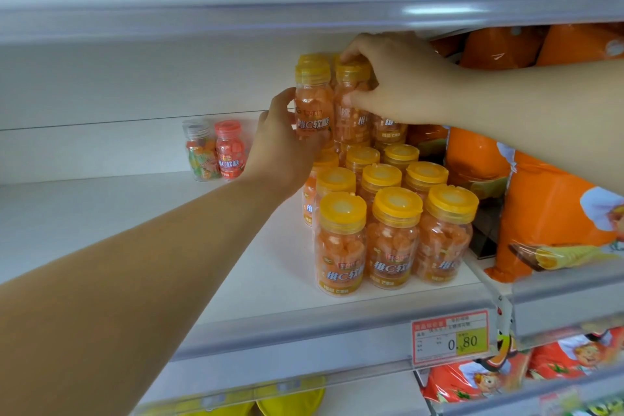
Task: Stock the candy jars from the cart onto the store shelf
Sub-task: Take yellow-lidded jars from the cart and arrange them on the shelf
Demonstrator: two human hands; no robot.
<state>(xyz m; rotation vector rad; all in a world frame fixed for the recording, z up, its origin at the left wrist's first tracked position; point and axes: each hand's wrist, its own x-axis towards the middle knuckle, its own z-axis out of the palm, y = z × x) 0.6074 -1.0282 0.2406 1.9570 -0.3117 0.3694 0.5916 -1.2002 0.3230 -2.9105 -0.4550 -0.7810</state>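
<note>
both hands (pixel 287 142) on stacked candy jars (pixel 312 101), upper tier

"维C软糖" is printed on the labels of the clear plastic candy jars with yellow lids (pixel 341 246) — and is partly seen on the small clear jar with a red lid (pixel 229 152). "0.80" is shown on the red-bordered paper price tag (pixel 450 338); its smaller print cannot be read.

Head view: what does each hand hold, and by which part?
The left hand grips an upper orange candy jar round its body. The right hand holds the neighbouring jar, fingertips over its yellow cap, thumb on its body.
</note>
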